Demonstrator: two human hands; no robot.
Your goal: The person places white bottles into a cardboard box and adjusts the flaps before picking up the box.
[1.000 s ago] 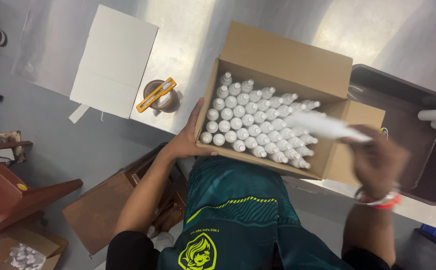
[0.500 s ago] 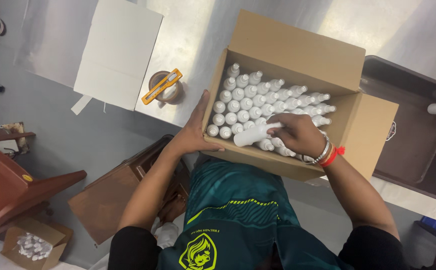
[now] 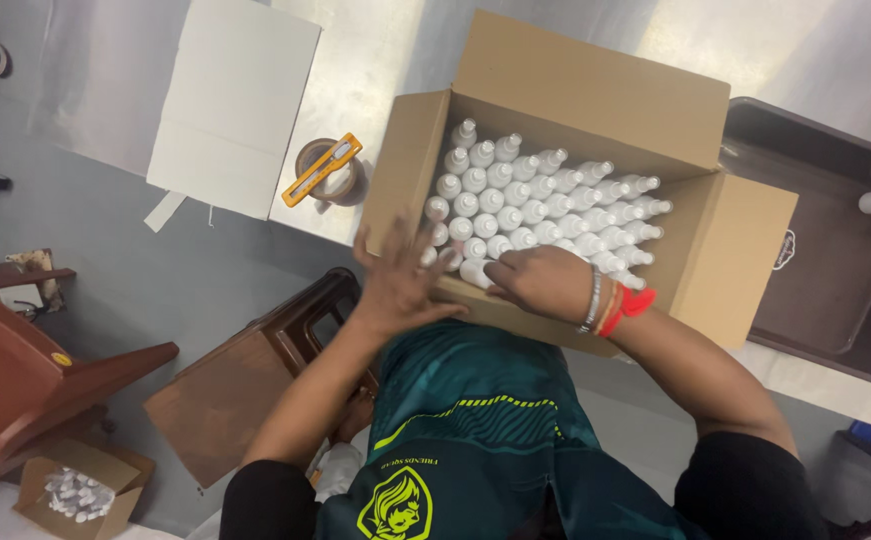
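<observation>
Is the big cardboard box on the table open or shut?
Open: the cardboard box has its flaps spread outward, and rows of upright white bottles show inside.

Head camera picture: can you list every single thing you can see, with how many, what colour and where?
cardboard box: one, brown, open on the steel table
white bottles: many, white, upright in rows inside the cardboard box
steel table: one, shiny grey, under the box
flat white carton: one, white, on the table to the left
tape roll: one, brown, beside the box
cutter: one, orange, lying on the tape roll
dark tray: one, dark brown, right of the box
wooden stool: one, brown, on the floor
small box of bottles: one, brown, lower left floor
left hand: on the box's near left edge
right hand: on the nearest bottles
</observation>
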